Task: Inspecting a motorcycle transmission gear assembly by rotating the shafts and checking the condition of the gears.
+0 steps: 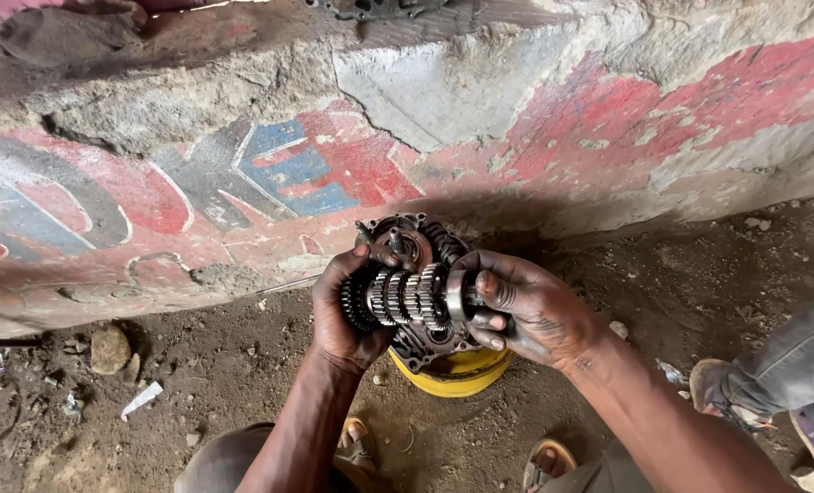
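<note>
This is an open-air roadside repair spot rather than a fitted workshop: the work happens low over bare dirt ground (pixel 243 365) strewn with stones and scraps, against a crumbling concrete wall (pixel 480 100) with faded red and blue paint. An oily engine case (pixel 425 342) (greasy and dark) rests on a yellow container (pixel 457 374), with a stack of gears (pixel 407 297) above it.

Painted concrete wall (pixel 243 173) behind, rock (pixel 109 349) & white scrap (pixel 141 399) on dirt at left.
</note>
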